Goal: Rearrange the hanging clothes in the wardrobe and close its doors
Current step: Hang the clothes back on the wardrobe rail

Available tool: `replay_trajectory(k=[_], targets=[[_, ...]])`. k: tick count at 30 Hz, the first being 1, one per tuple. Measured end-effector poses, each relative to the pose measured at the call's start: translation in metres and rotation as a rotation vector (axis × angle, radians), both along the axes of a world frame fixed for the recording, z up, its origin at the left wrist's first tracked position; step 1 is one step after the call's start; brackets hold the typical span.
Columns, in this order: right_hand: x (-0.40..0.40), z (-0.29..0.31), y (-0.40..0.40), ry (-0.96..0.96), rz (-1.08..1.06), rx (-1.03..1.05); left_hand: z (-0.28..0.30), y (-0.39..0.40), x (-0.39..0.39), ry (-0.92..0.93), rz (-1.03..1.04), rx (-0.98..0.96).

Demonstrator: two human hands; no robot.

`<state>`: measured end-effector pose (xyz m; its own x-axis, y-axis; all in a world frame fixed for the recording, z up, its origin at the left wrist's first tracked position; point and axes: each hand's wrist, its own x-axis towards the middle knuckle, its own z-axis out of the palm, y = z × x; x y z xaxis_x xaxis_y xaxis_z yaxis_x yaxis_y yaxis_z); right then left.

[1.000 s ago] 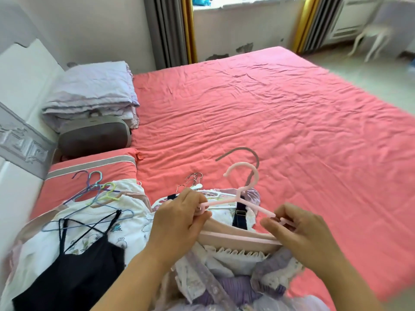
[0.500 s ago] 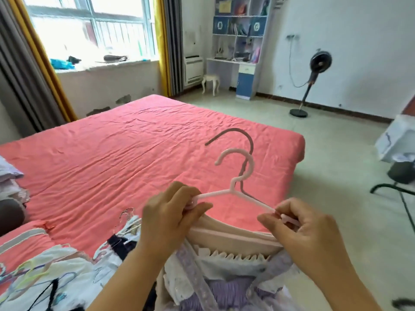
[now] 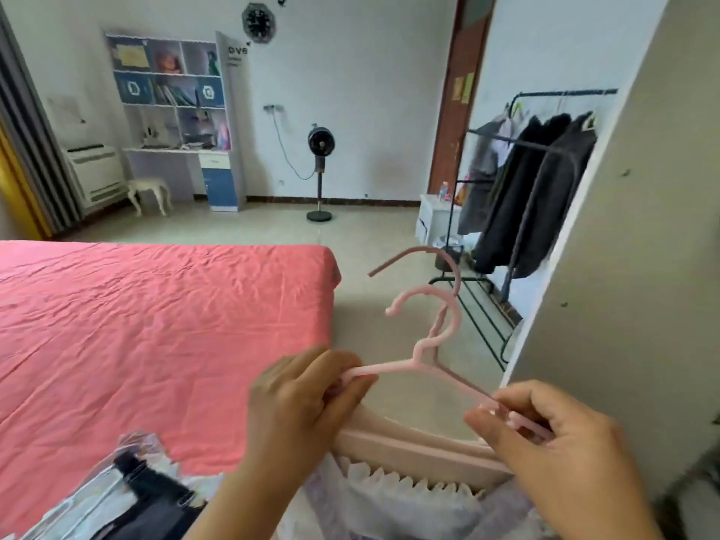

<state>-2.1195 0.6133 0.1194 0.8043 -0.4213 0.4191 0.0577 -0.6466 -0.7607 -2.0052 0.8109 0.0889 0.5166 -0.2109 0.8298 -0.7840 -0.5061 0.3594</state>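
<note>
Two hangers ride stacked, so I fear the frilled dress (image 3: 409, 496) slipping off if either pinch loosens. From the left: my left hand (image 3: 300, 403) curls tight on the pink hanger (image 3: 424, 344) arm; my right hand (image 3: 561, 442) pinches its other end. The wardrobe panel (image 3: 623, 267), probably a door, stands just beyond those fingers.

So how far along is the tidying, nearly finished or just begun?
Early to midway, by the look of it. Done: nothing finished shows here. In hand: the left hand and right hand hold a pink hanger with a frilly pale garment on it, beside a pale panel that may be the wardrobe. Left: more clothes lie on the red bed, and the doors are not yet closed.
</note>
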Motion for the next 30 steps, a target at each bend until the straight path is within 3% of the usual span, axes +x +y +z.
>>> replay_trajectory(k=[8, 13, 20, 24, 30], targets=[[-0.091, 0.015, -0.072, 0.029, -0.335, 0.056, 0.010, -0.119, -0.037, -0.017, -0.348, 0.020], [-0.144, 0.015, -0.122, 0.035, -0.515, -0.123, 0.021, -0.196, -0.069, -0.033, -0.496, 0.105], [-0.218, 0.026, -0.183, 0.016, -0.838, -0.095, 0.051, -0.310, -0.154, -0.037, -0.724, 0.147], [-0.246, 0.047, -0.205, 0.074, -1.042, 0.025, 0.076, -0.367, -0.216, 0.123, -0.844, 0.101], [-0.276, 0.074, -0.237, 0.226, -1.251, -0.008, 0.100, -0.439, -0.265, 0.325, -0.942, -0.039]])
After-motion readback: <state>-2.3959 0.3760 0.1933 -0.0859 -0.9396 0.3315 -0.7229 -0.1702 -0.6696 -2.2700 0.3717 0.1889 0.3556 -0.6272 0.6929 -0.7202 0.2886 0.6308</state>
